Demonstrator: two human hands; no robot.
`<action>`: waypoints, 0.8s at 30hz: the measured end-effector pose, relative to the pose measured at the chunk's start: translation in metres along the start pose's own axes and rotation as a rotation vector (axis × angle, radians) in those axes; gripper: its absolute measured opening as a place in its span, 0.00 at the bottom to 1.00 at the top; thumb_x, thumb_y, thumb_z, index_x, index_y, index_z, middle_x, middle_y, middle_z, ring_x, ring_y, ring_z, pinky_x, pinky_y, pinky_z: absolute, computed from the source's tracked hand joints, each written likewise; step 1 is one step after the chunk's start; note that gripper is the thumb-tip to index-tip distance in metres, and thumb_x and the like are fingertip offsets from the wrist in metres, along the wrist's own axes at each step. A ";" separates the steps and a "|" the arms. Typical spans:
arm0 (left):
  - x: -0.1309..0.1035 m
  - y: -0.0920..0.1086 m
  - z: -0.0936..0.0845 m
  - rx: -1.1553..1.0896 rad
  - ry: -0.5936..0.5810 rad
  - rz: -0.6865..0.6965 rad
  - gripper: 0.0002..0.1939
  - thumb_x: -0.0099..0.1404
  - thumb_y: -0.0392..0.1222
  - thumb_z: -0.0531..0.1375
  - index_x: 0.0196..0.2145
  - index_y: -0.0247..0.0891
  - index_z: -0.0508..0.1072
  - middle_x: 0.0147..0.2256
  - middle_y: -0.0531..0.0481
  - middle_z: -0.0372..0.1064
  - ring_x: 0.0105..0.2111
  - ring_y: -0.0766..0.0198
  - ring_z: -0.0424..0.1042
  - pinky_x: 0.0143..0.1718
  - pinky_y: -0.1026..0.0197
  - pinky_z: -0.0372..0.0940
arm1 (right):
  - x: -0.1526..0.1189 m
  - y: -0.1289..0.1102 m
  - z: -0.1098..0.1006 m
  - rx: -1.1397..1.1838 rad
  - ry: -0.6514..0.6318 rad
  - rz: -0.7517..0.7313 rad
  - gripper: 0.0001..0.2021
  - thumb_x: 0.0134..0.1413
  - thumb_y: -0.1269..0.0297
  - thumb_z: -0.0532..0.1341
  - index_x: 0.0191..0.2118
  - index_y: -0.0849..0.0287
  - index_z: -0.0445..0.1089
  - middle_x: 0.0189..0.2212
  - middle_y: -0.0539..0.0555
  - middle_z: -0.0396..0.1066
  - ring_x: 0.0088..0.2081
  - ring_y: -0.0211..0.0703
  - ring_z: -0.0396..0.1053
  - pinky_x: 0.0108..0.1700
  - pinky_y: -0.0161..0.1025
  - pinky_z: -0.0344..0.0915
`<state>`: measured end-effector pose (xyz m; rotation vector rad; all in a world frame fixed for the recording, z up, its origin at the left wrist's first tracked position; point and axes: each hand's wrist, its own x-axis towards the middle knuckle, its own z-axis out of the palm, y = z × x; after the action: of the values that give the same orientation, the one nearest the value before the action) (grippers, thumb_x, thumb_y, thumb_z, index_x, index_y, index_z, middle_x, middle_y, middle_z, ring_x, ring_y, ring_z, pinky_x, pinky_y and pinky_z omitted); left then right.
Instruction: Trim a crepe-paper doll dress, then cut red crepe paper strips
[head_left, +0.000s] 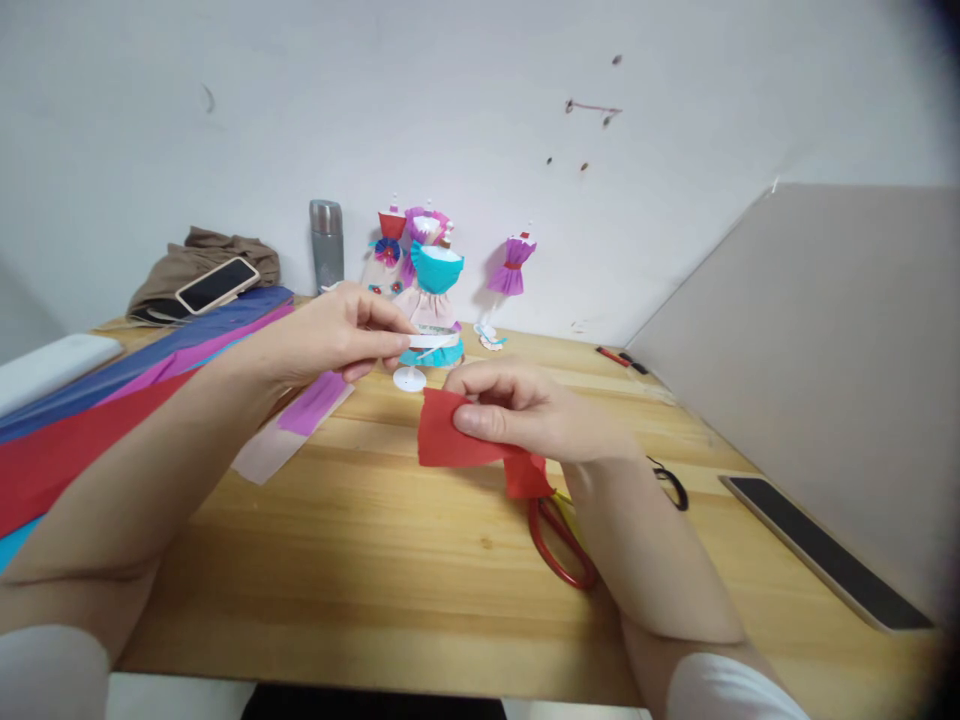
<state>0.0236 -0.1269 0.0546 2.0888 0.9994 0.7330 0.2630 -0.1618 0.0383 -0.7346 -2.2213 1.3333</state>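
Observation:
My left hand [330,335] pinches a narrow white strip [433,342] between thumb and fingers; whether it is tape or paper, I cannot tell. Lower and to the right, my right hand [517,405] grips a piece of red crepe paper [442,435], thumb on its face. Part of that paper hangs below the palm. Under the right wrist lie red-handled scissors [566,575], their blades mostly hidden. Just beyond both hands stands a small dress form in a teal and pale pink paper dress [437,268]. A white round base [409,379] shows between the hands.
More dressed forms, one in a purple dress [512,268], stand near the wall by a grey flask [327,245]. Coloured paper sheets [112,425] and a phone [217,286] on brown cloth [199,250] lie left. A dark flat device [825,550] lies right, beside a partition [825,350].

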 end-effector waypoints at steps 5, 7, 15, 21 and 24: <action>0.000 -0.001 0.000 0.054 0.092 0.050 0.15 0.60 0.49 0.69 0.41 0.38 0.83 0.22 0.54 0.65 0.25 0.66 0.67 0.28 0.65 0.61 | -0.001 -0.002 -0.001 -0.260 0.086 -0.058 0.17 0.64 0.55 0.62 0.26 0.56 0.61 0.22 0.44 0.55 0.25 0.34 0.51 0.30 0.36 0.52; 0.000 0.000 0.000 0.069 0.094 0.069 0.16 0.57 0.47 0.70 0.42 0.38 0.83 0.23 0.55 0.64 0.27 0.65 0.67 0.29 0.65 0.61 | -0.002 -0.003 -0.002 -0.331 0.067 -0.052 0.16 0.64 0.57 0.61 0.26 0.56 0.61 0.22 0.44 0.57 0.25 0.34 0.52 0.30 0.36 0.52; 0.002 0.005 0.008 0.107 0.098 0.065 0.14 0.55 0.48 0.69 0.36 0.36 0.81 0.25 0.55 0.67 0.28 0.66 0.65 0.29 0.64 0.57 | -0.001 -0.007 0.000 -0.443 0.020 -0.044 0.13 0.63 0.61 0.59 0.26 0.56 0.62 0.22 0.46 0.60 0.26 0.36 0.55 0.31 0.36 0.53; 0.003 0.002 0.010 0.142 0.084 0.091 0.16 0.57 0.51 0.67 0.35 0.36 0.81 0.27 0.52 0.71 0.30 0.64 0.67 0.31 0.63 0.60 | 0.001 -0.005 -0.001 -0.503 -0.025 -0.052 0.12 0.62 0.64 0.58 0.27 0.56 0.61 0.22 0.45 0.60 0.27 0.35 0.56 0.33 0.36 0.53; 0.003 0.002 0.009 0.158 0.093 0.130 0.16 0.60 0.52 0.64 0.34 0.36 0.82 0.28 0.51 0.72 0.30 0.64 0.67 0.31 0.64 0.60 | 0.001 -0.003 -0.002 -0.509 -0.056 -0.059 0.11 0.62 0.65 0.58 0.28 0.57 0.62 0.22 0.45 0.60 0.27 0.35 0.57 0.33 0.36 0.53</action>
<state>0.0329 -0.1280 0.0512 2.2919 1.0068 0.8469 0.2623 -0.1610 0.0421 -0.7975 -2.6379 0.7668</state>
